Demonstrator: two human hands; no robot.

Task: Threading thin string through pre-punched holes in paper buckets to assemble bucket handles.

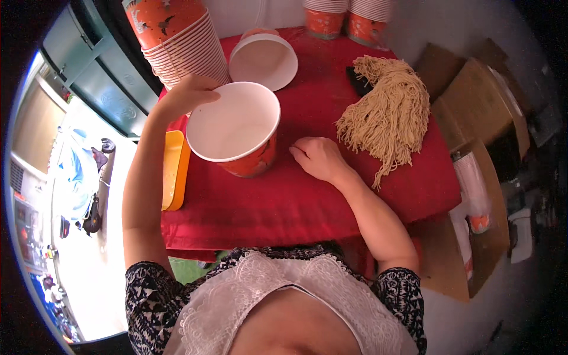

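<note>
My left hand (188, 96) is at the far left rim of a white-lined, orange paper bucket (234, 121), its fingers closed on the edge. The bucket stands on the red tablecloth with its mouth tilted toward me; nothing shows inside. My right hand (319, 158) rests on the cloth to the right of the bucket. Its fingers are curled in, and I see nothing in them. Farther right lies a tan string mop head (393, 106) with loose strands and a black part at its far left.
A tall stack of nested orange buckets (183, 50) stands far left, beside another bucket (264, 62) on its side. Two smaller stacks (367, 26) are at the back. A yellow tray (173, 171) sits at the left edge. Cardboard boxes (473, 103) stand right of the table.
</note>
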